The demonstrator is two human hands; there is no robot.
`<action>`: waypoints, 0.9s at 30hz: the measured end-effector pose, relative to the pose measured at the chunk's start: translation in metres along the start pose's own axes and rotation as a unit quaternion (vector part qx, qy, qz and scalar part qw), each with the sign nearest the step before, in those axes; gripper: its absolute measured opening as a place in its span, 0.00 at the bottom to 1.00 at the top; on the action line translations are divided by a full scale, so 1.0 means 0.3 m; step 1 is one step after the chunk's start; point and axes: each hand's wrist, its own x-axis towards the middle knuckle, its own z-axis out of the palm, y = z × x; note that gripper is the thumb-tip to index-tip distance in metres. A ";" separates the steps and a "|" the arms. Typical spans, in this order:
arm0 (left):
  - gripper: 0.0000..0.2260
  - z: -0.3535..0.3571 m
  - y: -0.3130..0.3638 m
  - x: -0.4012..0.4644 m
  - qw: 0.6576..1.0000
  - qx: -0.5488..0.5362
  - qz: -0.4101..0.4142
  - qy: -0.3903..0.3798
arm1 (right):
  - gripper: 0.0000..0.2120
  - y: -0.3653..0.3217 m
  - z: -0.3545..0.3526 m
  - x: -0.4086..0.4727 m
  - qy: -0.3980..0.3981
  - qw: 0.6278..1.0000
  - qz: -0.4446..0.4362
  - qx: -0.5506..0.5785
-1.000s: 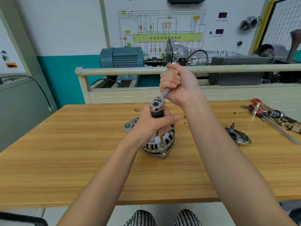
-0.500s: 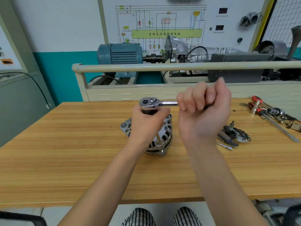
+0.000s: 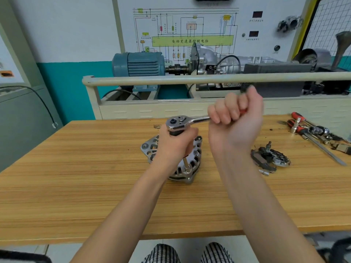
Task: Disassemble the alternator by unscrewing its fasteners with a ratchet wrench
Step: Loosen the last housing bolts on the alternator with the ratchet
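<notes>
A silver alternator [image 3: 195, 162] stands on the wooden table [image 3: 76, 177], near its middle. A chrome ratchet wrench [image 3: 180, 122] sits above it on a long extension bar [image 3: 187, 166] whose socket meets a fastener on the alternator's near rim. My left hand [image 3: 176, 145] grips the upper part of the extension, just under the ratchet head. My right hand [image 3: 235, 120] is curled round the wrench handle, which points right and slightly away from me. Most of the handle is hidden in my fist.
A removed dark alternator part [image 3: 269, 158] and small loose bits [image 3: 264, 172] lie right of the alternator. Screwdrivers and sockets [image 3: 311, 131] lie at the table's far right. A beige rail [image 3: 209, 78] and a motor training rig [image 3: 138, 65] stand behind the table.
My right hand swung the wrench handle clockwise, from pointing away from me to pointing right. My left hand kept its grip on the extension. The view shifted slightly.
</notes>
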 end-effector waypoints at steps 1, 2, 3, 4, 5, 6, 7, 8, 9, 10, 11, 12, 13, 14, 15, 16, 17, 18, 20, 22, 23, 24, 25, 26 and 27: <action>0.16 0.007 -0.002 0.005 0.998 0.007 -0.003 0.059 | 0.21 0.005 -0.005 -0.050 -0.024 0.998 -0.058 -0.018; 0.16 0.015 -0.001 0.013 0.994 0.016 -0.008 0.110 | 0.20 0.015 -0.008 -0.090 -0.054 0.992 -0.105 -0.033; 0.16 0.023 0.000 0.017 0.989 0.028 -0.011 0.144 | 0.19 0.028 -0.011 -0.118 -0.084 0.986 -0.138 -0.046; 0.16 0.028 0.000 0.017 0.986 0.038 -0.013 0.162 | 0.18 0.040 -0.011 -0.131 -0.105 0.981 -0.156 -0.052; 0.15 0.026 0.000 0.013 0.985 0.041 -0.015 0.168 | 0.18 0.042 -0.007 -0.128 -0.113 0.980 -0.156 -0.057; 0.14 0.017 -0.001 0.006 0.986 0.042 -0.018 0.157 | 0.19 0.036 -0.003 -0.111 -0.106 0.983 -0.137 -0.055; 0.14 0.002 0.000 -0.002 0.991 0.047 -0.016 0.125 | 0.20 0.022 0.001 -0.081 -0.090 0.990 -0.098 -0.044; 0.14 -0.016 0.004 -0.006 0.995 0.060 -0.005 0.074 | 0.22 0.006 0.006 -0.042 -0.071 0.996 -0.044 -0.029; 0.13 -0.036 0.011 -0.008 0.997 0.080 0.011 0.019 | 0.23 -0.007 0.009 0.002 -0.049 0.998 0.016 -0.018; 0.11 -0.053 0.021 -0.006 0.994 0.097 0.026 -0.030 | 0.24 -0.015 0.011 0.048 -0.028 0.996 0.079 -0.009; 0.10 -0.065 0.031 0.000 0.991 0.108 0.039 -0.070 | 0.25 -0.016 0.017 0.094 -0.009 0.990 0.142 0.002; 0.08 -0.069 0.041 0.008 0.988 0.108 0.043 -0.104 | 0.25 -0.011 0.023 0.135 0.005 0.979 0.202 0.014; 0.07 -0.070 0.045 0.015 0.985 0.095 0.037 -0.137 | 0.24 -0.002 0.025 0.170 0.016 0.966 0.257 0.029; 0.08 -0.065 0.046 0.020 0.983 0.074 0.028 -0.168 | 0.23 0.010 0.027 0.196 0.020 0.951 0.304 0.046; 0.10 -0.056 0.045 0.022 0.980 0.047 0.015 -0.192 | 0.21 0.021 0.030 0.211 0.017 0.939 0.339 0.061; 0.13 -0.046 0.045 0.023 0.979 0.019 -0.001 -0.203 | 0.20 0.030 0.034 0.217 0.011 0.931 0.356 0.072; 0.17 -0.039 0.042 0.024 0.980 -0.008 -0.018 -0.197 | 0.20 0.038 0.037 0.215 0.010 0.933 0.351 0.078; 0.19 -0.035 0.035 0.025 0.983 -0.025 -0.030 -0.179 | 0.20 0.040 0.037 0.206 0.017 0.943 0.323 0.079; 0.19 -0.026 0.020 0.019 0.992 -0.024 -0.023 -0.120 | 0.21 0.030 0.027 0.164 0.035 0.971 0.224 0.073; 0.18 -0.010 0.016 0.009 1.000 -0.003 -0.003 -0.031 | 0.22 0.011 0.012 0.084 0.023 0.994 0.101 0.044; 0.17 -0.003 0.014 0.007 1.000 0.008 -0.002 0.024 | 0.22 0.006 0.005 0.031 0.007 0.999 0.042 0.023; 0.17 0.003 0.012 0.008 0.997 0.016 -0.003 0.077 | 0.22 0.008 -0.001 -0.024 -0.018 1.000 -0.014 -0.001; 0.17 0.008 0.012 0.011 0.993 0.021 -0.004 0.119 | 0.21 0.017 -0.005 -0.073 -0.054 0.996 -0.066 -0.025; 0.17 0.012 0.012 0.014 0.990 0.024 -0.003 0.142 | 0.19 0.031 -0.008 -0.112 -0.095 0.988 -0.109 -0.047; 0.16 0.015 0.012 0.013 0.989 0.025 -0.001 0.149 | 0.18 0.044 -0.012 -0.140 -0.133 0.979 -0.138 -0.063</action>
